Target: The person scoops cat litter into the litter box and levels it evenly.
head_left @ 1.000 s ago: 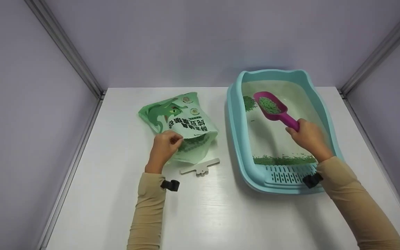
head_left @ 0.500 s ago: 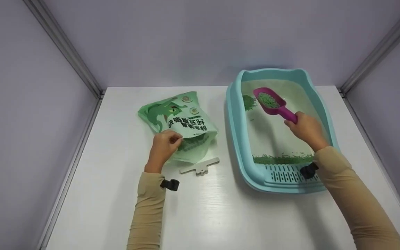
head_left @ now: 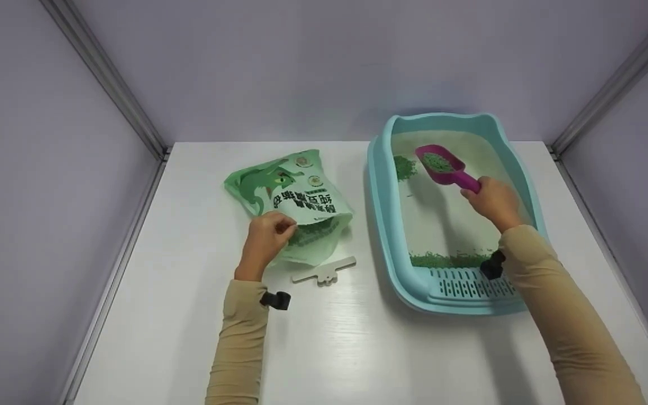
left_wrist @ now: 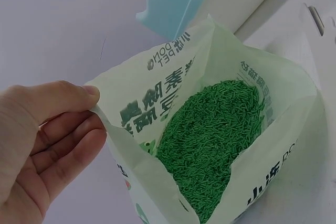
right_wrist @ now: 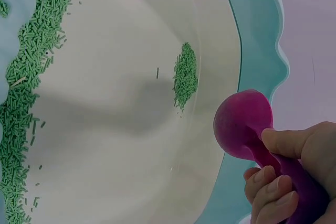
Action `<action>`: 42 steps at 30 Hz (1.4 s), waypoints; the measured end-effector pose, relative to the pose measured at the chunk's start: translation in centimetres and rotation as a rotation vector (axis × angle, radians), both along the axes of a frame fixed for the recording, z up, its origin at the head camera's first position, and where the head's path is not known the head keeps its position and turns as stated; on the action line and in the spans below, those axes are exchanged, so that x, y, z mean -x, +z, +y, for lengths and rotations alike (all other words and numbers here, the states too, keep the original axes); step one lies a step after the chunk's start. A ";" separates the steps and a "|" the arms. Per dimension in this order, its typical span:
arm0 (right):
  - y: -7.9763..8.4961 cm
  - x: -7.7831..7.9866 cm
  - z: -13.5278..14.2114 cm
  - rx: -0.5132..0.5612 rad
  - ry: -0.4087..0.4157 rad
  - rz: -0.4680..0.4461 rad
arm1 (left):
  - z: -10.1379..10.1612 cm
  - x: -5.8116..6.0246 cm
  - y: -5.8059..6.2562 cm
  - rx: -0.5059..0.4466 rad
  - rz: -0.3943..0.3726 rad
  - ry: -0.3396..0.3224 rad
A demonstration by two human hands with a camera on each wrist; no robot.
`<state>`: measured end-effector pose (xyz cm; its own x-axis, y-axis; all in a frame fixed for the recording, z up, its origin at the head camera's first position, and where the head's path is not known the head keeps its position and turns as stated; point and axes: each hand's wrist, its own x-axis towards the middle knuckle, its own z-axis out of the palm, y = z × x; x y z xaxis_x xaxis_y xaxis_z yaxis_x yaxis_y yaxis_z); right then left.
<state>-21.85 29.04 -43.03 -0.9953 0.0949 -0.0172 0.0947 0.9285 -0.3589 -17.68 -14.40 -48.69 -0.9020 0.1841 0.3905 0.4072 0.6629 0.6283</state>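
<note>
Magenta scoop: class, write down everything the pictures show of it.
The scoop is magenta and looks like smooth plastic, with a deep, rounded bowl and a thick handle. The right hand grips the handle. Green pellets lie in the bowl, which opens upward and points away from the person, toward the left. It is held above the floor of the blue litter box.

Tan sleeves [head_left: 238, 343], black wrist mounts [head_left: 278, 300]

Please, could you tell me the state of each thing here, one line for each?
Bag: open, green pellets inside, edge pinched by left hand.
Scoop: loaded with pellets, held by right hand above box.
Box: floor partly bare, pellets in heap and strip.
Clip: off the bag, on table; open or closed unclear.
</note>
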 end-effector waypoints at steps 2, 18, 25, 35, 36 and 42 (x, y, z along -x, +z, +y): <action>0.0 0.2 0.0 -0.005 -0.013 -0.008 | 0.0 0.0 0.1 -0.004 -0.009 0.002; -0.4 1.8 -0.7 -0.031 -0.009 -0.106 | 0.0 0.0 0.1 -0.002 0.007 -0.004; -0.4 2.4 -0.7 -0.079 0.023 -0.101 | 0.0 0.0 0.0 0.013 0.019 -0.006; -1.4 3.2 -0.5 0.024 0.036 -0.126 | 0.0 0.0 0.0 0.013 0.013 0.002; -1.4 3.2 -0.6 0.029 0.041 -0.128 | 0.0 0.0 0.0 0.013 0.014 0.004; -1.3 3.6 -1.1 0.032 0.066 -0.143 | 0.0 0.0 0.1 0.009 0.032 0.004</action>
<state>-25.47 27.90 -44.33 -0.9865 0.0270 -0.1616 0.0867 0.9227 -0.3756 -17.64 -14.37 -48.57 -0.8897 0.1847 0.4175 0.4247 0.6702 0.6086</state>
